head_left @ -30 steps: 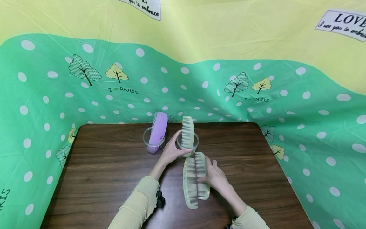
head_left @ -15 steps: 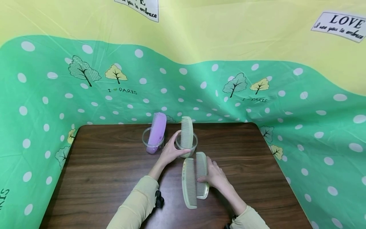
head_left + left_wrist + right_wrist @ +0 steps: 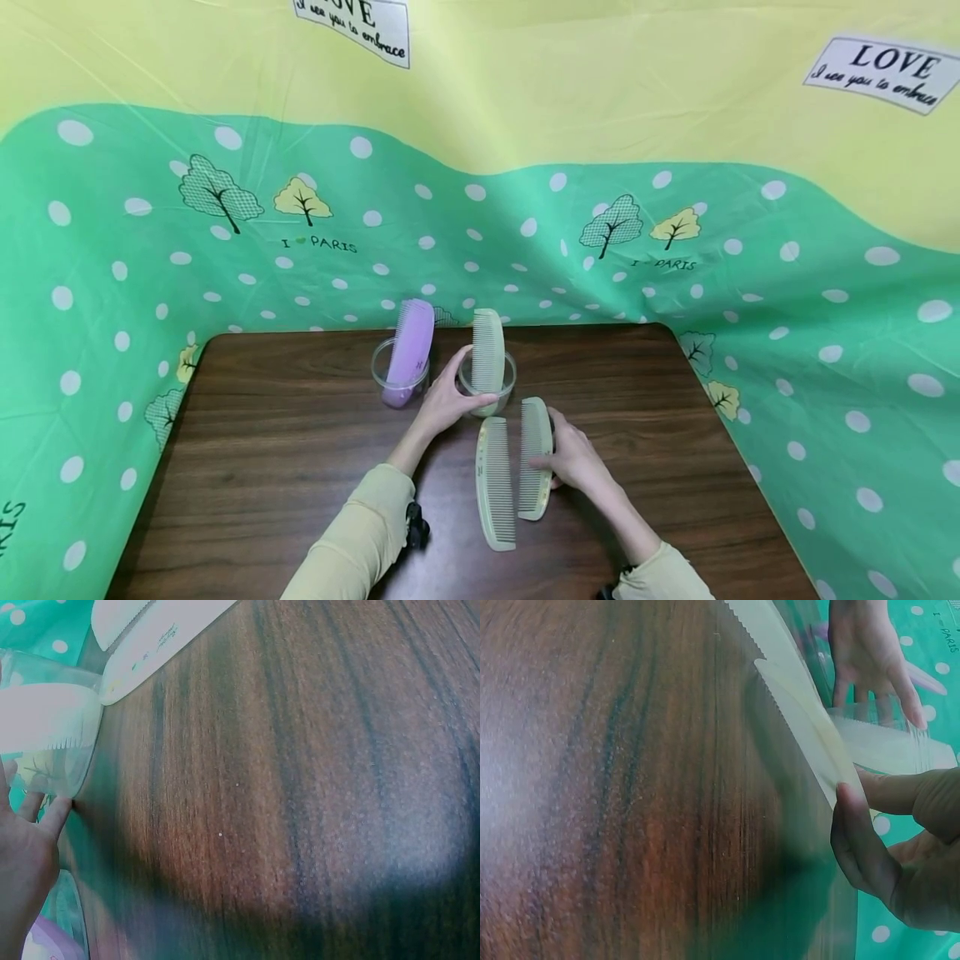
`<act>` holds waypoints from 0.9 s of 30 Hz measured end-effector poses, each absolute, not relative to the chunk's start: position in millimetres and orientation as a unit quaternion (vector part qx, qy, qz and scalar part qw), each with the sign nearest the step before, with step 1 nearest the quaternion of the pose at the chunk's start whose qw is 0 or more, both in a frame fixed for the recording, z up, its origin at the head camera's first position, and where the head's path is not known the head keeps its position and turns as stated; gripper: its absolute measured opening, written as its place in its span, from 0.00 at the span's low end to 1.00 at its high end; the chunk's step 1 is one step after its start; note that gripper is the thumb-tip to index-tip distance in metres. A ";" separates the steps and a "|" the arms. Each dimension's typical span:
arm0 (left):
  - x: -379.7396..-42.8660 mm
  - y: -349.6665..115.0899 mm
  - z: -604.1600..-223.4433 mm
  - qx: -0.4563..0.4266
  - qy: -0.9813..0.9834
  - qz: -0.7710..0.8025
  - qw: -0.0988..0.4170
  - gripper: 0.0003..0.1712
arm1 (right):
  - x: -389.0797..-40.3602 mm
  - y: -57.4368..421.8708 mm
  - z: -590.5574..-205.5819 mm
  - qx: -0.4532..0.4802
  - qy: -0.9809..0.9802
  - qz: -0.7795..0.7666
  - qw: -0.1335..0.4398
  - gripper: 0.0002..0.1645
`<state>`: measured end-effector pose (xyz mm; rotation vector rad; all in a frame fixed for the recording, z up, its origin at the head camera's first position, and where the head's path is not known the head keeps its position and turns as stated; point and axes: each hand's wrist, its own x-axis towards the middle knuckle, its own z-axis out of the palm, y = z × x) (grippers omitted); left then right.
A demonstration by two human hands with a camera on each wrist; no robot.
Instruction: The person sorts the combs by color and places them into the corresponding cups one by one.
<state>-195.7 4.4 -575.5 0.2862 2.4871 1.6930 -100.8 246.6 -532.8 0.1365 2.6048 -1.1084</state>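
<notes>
In the head view my left hand [image 3: 447,402] holds a clear cup [image 3: 512,379] from its left side, thumb in front and fingers behind. A pale green comb [image 3: 487,354] stands upright in that cup. My right hand [image 3: 579,460] pinches a second pale green comb [image 3: 534,496] by its curved back; the right wrist view shows thumb and fingers on this comb [image 3: 802,720]. Just left of it, a third pale green comb [image 3: 495,483] lies on the table, teeth facing right, a narrow gap between the two.
Another clear cup [image 3: 379,371] stands left of my left hand, with a purple comb [image 3: 412,342] leaning in it. The dark wooden table [image 3: 285,467] ends at a green and yellow patterned cloth [image 3: 450,217] behind and at both sides.
My right hand has taken hold of the right-hand comb and shifted it slightly right, apart from the comb beside it. The left hand stays on the cup.
</notes>
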 end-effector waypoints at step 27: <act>-196.7 3.9 -577.5 0.098 0.821 0.561 0.051 0.57 | -111.7 257.0 -511.2 0.044 0.904 -0.418 0.084 0.50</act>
